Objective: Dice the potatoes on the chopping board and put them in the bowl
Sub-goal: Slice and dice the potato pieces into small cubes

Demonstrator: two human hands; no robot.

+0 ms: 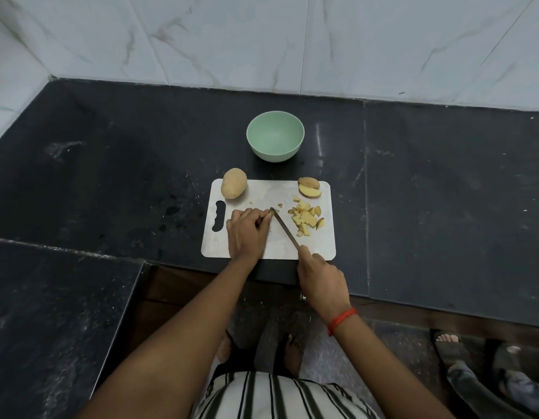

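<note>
One whole potato [234, 183] sits unpeeled at the far left corner of the chopping board [262, 246], hanging slightly over its edge. Just right of it and nearer the person, the left hand [248, 229] lies knuckles-up on the board with its fingers curled in toward the knife tip. Whatever they pin is hidden beneath them, so I cannot tell whether they hold a piece.

Beyond the board, about level with its middle, stands the green bowl [275, 140], with nothing in it yet. The knife [285, 226] slants from the left fingertips back toward the near right, its tip touching or nearly touching them. Right of the blade lies a loose pile of diced potato [306, 219], and two cut wedges [309, 187] rest at the far right corner. The right hand [321, 282] is wrapped round the knife handle at the board's near edge.

The main risk is the blade meeting the left fingertips, since they crowd its tip and any remaining piece looks small. A hard stroke could also slide the board on the smooth dark counter [111, 176]. The overhanging whole potato could roll off if the board is jolted.
</note>
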